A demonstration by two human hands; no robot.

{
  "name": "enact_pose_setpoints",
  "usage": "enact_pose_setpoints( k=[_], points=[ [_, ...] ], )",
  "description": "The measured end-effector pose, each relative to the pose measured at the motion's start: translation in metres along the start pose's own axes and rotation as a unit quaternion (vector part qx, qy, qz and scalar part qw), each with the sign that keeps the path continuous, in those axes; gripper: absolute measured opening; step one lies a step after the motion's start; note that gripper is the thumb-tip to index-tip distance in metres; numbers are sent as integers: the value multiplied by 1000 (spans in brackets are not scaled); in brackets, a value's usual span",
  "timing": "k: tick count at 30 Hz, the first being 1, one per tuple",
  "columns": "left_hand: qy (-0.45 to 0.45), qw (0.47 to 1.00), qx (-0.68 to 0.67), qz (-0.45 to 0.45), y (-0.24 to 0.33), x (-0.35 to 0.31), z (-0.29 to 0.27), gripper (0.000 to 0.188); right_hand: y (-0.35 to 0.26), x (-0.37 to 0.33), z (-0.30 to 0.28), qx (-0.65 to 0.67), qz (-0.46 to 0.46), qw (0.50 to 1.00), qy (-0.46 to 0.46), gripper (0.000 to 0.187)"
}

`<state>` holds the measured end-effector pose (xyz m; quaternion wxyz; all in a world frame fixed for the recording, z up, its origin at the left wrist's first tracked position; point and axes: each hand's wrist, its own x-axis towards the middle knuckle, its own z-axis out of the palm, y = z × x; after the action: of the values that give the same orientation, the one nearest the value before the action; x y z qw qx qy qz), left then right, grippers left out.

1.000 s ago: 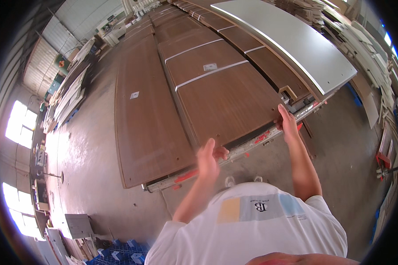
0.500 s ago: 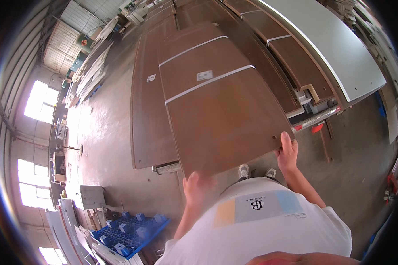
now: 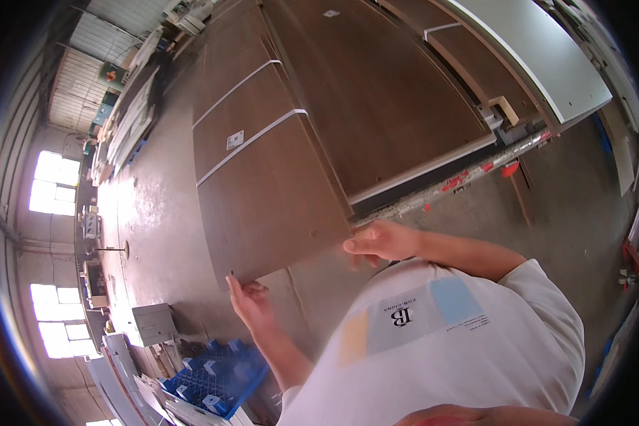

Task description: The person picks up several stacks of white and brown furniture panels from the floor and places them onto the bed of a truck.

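Observation:
A long brown panel bundle (image 3: 270, 184), bound with two white straps and bearing a white label, lies along the left side of the panel stack. Its near end juts toward me. My left hand (image 3: 252, 302) grips the near left corner, thumb on top and fingers at the edge. At the near right corner, my right hand (image 3: 385, 241) has its thumb against the edge, with the other fingers curled lower and partly hidden. Right of the bundle, a wide brown panel (image 3: 390, 106) lies uncovered, with a small label at its far part.
A metal rail (image 3: 461, 177) with red marks runs along the stack's near end. Farther right are a strapped brown panel (image 3: 476, 64) and a long white panel (image 3: 539, 57). A blue plastic pallet (image 3: 224, 376) and a grey cabinet (image 3: 153, 324) stand at the lower left.
The strapped bundle has moved left with both my hands, from over the middle to the stack's left side. The wide brown panel beside it is now exposed.

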<state>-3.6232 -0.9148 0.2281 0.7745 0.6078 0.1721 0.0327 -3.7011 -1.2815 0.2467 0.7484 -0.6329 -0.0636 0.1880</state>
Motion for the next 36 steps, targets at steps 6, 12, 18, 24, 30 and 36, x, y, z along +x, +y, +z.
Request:
enact_pose_setpoints(
  k=[6, 12, 18, 24, 30, 36],
  points=[
    [-17, 998, 46, -30, -39, -4, -18, 47, 62, -22, -34, -1, 119, 947, 300, 56],
    [-280, 946, 98, -133, -103, -29, -6, 40, 57, 13, -53, 105, 175, 887, 415, 65],
    [-440, 861, 146, -208, -112, -49, 56, 31, 67, 43, -56, 118, 188, 835, 504, 65],
    [-504, 835, 143, -168, -126, -36, 59, 38, 89, 25, -53, 108, 106, 878, 455, 59],
    [-507, 826, 189, -157, -128, -34, 48, 37, 105, -1, -53, 123, 22, 905, 408, 52],
    [-579, 777, 188, -161, -126, -50, 54, 39, 106, -35, -2, 109, 8, 885, 452, 48]
  ],
)
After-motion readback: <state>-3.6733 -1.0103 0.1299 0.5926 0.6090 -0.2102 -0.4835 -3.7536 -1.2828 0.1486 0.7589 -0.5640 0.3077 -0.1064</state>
